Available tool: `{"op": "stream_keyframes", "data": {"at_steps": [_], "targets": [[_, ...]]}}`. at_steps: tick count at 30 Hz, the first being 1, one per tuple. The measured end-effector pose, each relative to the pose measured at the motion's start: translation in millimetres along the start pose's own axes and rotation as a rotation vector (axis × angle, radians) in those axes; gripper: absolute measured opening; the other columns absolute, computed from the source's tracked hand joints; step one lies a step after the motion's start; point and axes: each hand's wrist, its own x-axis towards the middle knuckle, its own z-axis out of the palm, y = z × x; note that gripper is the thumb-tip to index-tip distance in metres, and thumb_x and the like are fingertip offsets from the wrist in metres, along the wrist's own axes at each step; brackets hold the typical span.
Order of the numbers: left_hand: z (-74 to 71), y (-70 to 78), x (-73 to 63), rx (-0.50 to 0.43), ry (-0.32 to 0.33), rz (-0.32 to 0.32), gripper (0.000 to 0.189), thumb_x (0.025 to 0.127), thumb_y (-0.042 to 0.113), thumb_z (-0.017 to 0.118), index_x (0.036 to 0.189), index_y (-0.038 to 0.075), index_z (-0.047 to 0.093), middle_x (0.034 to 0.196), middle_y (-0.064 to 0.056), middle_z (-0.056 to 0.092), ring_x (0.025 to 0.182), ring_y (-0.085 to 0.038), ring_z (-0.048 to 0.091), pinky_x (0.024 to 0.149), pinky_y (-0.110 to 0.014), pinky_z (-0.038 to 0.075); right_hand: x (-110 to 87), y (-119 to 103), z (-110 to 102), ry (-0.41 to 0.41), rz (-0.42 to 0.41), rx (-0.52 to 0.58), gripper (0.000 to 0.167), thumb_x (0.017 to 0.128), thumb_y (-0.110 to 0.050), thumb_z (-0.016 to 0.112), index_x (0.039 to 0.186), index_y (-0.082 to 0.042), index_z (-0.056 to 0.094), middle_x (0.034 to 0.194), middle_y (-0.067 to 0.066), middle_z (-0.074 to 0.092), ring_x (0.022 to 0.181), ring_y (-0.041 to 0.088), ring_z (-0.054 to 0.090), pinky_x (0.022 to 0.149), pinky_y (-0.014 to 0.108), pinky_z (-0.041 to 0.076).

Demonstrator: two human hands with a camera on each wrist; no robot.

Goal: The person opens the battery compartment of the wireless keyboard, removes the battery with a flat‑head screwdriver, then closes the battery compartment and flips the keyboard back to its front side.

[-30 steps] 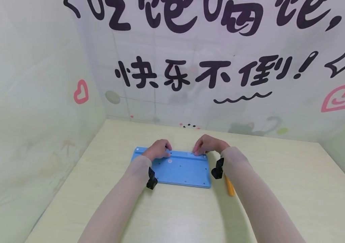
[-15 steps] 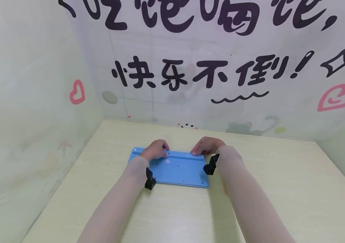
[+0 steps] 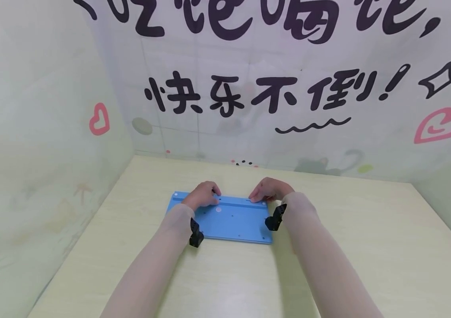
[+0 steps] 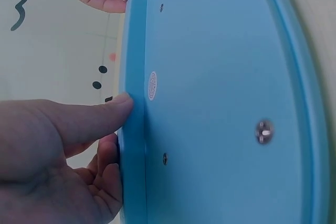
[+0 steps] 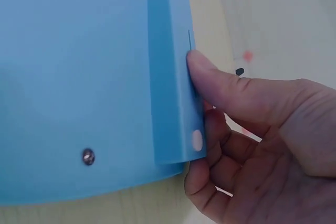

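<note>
A light blue keyboard [image 3: 233, 221] lies underside up on the table, its raised ridge along the far edge. Small screws, a round sticker [image 4: 152, 85] and a pale round foot [image 5: 197, 140] show on it. My left hand [image 3: 204, 194] grips the far edge left of the middle, thumb on the ridge and fingers curled behind. Near the far right corner, my right hand [image 3: 269, 190] holds the same edge. Its thumb presses the ridge by a thin slit [image 5: 189, 39], and its other fingers curl around the edge below.
The pale wooden table [image 3: 352, 229] spreads around the keyboard. Behind it stands a white wall covering [image 3: 225, 141] with black lettering and pink hearts. Black wrist cameras sit on both forearms.
My right hand and wrist have shifted slightly left, the thumb sliding along the ridge. An orange handle beside the keyboard is now hidden behind the right sleeve. The left hand keeps its grip.
</note>
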Motion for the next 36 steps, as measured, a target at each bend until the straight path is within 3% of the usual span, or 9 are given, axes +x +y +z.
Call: {"op": "stream_keyframes", "data": {"at_steps": [6, 15, 25, 29, 36], "targets": [[-0.8, 0.7, -1.2, -0.016, 0.001, -0.009, 0.016, 0.086, 0.005, 0.062, 0.103, 0.003, 0.061, 0.107, -0.012, 0.057, 0.093, -0.024, 0.051, 0.087, -0.039, 0.042, -1.5, 3.0, 2.4, 0.022, -0.03, 0.005, 0.019, 0.082, -0.017, 0.07, 0.098, -0.006, 0.072, 0.094, 0.004, 0.066, 0.081, 0.02, 0.053, 0.067, 0.026, 0.043], [0.1, -3.7, 2.0, -0.012, -0.001, -0.005, 0.015, 0.086, 0.007, 0.064, 0.101, 0.005, 0.061, 0.104, -0.009, 0.056, 0.09, -0.023, 0.049, 0.083, -0.038, 0.042, -3.7, 0.5, 6.6, 0.081, -0.149, -0.104, 0.015, 0.08, -0.011, 0.07, 0.094, -0.006, 0.072, 0.087, 0.003, 0.065, 0.074, 0.017, 0.053, 0.068, 0.027, 0.044], [1.3, -9.9, 6.3, -0.021, 0.018, 0.016, 0.015, 0.085, 0.009, 0.065, 0.1, 0.008, 0.062, 0.099, -0.006, 0.054, 0.09, -0.022, 0.048, 0.081, -0.036, 0.041, -9.4, 7.8, 8.5, 0.121, -0.225, -0.044, 0.015, 0.08, -0.009, 0.07, 0.095, -0.005, 0.072, 0.092, 0.005, 0.066, 0.077, 0.018, 0.055, 0.076, 0.03, 0.045], [-1.2, -11.6, 5.3, -0.011, 0.001, 0.055, 0.015, 0.086, 0.009, 0.064, 0.101, 0.007, 0.061, 0.098, -0.007, 0.054, 0.09, -0.022, 0.047, 0.082, -0.036, 0.041, -10.2, 6.2, 9.5, 0.148, -0.238, -0.043, 0.014, 0.08, -0.009, 0.07, 0.093, -0.004, 0.072, 0.09, 0.006, 0.067, 0.078, 0.019, 0.055, 0.08, 0.032, 0.045], [-12.6, -20.1, -3.2, 0.011, -0.02, 0.167, 0.019, 0.087, 0.012, 0.062, 0.105, 0.005, 0.06, 0.101, -0.007, 0.054, 0.089, -0.022, 0.045, 0.078, -0.034, 0.041, -15.6, 3.5, 8.4, 0.179, -0.269, -0.068, 0.012, 0.081, -0.009, 0.069, 0.092, -0.004, 0.072, 0.088, 0.005, 0.067, 0.074, 0.018, 0.055, 0.074, 0.03, 0.046]]}}
